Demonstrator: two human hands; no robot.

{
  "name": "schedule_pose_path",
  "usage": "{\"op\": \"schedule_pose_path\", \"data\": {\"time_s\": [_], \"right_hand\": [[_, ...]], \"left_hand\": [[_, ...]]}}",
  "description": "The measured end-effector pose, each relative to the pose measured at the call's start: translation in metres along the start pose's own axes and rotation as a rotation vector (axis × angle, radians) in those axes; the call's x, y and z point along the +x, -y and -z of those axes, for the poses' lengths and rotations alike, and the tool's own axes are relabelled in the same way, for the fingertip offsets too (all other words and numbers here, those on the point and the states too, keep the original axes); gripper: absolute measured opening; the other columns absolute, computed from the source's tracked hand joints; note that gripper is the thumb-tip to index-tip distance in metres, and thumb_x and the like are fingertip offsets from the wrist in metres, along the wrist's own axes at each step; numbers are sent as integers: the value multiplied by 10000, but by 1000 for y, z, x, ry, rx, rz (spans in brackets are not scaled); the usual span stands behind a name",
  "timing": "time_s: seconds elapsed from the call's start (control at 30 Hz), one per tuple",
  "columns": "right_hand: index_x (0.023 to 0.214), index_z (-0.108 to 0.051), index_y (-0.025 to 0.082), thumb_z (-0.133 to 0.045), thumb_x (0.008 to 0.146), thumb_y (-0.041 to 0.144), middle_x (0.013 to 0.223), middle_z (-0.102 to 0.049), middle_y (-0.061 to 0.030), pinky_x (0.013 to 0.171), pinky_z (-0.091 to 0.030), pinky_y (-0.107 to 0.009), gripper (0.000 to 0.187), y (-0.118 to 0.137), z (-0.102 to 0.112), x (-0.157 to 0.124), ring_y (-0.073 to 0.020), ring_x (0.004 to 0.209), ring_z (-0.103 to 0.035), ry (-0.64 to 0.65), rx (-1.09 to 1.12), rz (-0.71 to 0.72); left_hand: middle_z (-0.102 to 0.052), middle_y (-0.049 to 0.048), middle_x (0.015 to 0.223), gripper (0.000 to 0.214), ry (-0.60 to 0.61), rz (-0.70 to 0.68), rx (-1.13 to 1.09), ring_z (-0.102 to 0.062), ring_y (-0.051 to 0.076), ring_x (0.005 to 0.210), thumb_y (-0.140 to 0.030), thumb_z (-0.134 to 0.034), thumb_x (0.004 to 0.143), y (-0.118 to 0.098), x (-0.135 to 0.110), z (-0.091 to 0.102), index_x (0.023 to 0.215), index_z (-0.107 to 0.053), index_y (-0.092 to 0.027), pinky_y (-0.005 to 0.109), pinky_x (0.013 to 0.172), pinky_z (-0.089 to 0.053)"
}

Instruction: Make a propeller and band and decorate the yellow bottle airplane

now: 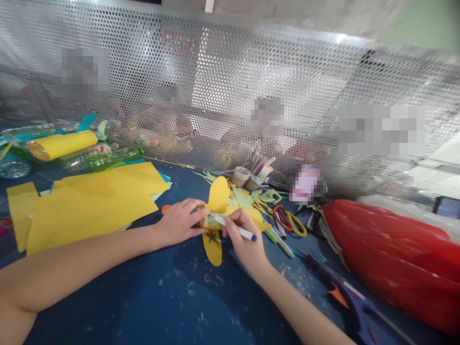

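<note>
A yellow paper airplane (pixel 219 196) lies on the blue table in the middle of the view, with a dark star on its nearer wing. My left hand (pixel 183 221) grips the plane's left end, thumb and fingers on either side. In my right hand (pixel 249 244) is a white marker (pixel 247 234) with a dark blue end. Its tip points left and meets a pale patch on the plane's body. The right fingers also cover part of the body, so whatever mark is under the tip is hidden.
Yellow paper sheets (pixel 104 196) lie left, below plastic bottles (pixel 118 158) and a yellow-wrapped bottle (pixel 64 143). To the right are scissors (pixel 296 224), a glue gun (pixel 338 282) and a red plastic bag (pixel 391 258). A perforated metal screen (pixel 223 72) rises behind.
</note>
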State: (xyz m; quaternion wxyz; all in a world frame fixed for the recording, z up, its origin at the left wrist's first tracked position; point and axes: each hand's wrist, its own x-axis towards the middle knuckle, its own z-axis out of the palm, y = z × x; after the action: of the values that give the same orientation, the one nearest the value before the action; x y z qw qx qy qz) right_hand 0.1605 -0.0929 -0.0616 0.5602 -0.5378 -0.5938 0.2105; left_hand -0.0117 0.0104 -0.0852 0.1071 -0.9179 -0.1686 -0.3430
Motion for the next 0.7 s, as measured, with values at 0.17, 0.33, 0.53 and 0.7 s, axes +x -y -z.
{"op": "schedule_pose_path", "data": {"time_s": [0.17,0.33,0.53,0.7], "right_hand": [[697,-431,225,-503,866,286,557,-508,46,513,-370,-239,194,-1,1,0,-114,508,-457,-3,-13,-11],[683,-431,224,-495,865,286,549,-506,45,508,-366,-237,203,1,1,1,-113,504,-452,19,-14,1],[682,-420,226,-495,858,283,542,-495,48,506,-364,-238,199,4,0,1,-113,499,-450,26,1,-9],[679,-420,228,-494,858,287,538,-495,49,500,-359,-240,202,4,1,2,-114,494,-446,15,-6,-5]], "left_hand": [[-560,104,1127,375,-2,3,-4,-549,239,1016,-497,-504,865,0,0,1,1084,-545,-196,374,810,-503],[-561,107,1122,377,-7,-2,-5,-552,243,1011,-487,-517,861,-1,0,0,1088,-542,-188,374,809,-506],[-563,106,1115,371,-8,-8,-6,-553,243,1007,-479,-524,860,-1,1,2,1078,-538,-180,370,808,-508],[-559,104,1118,373,-6,0,-8,-551,241,1012,-494,-510,863,-1,1,1,1073,-540,-188,369,809,-506]]}}
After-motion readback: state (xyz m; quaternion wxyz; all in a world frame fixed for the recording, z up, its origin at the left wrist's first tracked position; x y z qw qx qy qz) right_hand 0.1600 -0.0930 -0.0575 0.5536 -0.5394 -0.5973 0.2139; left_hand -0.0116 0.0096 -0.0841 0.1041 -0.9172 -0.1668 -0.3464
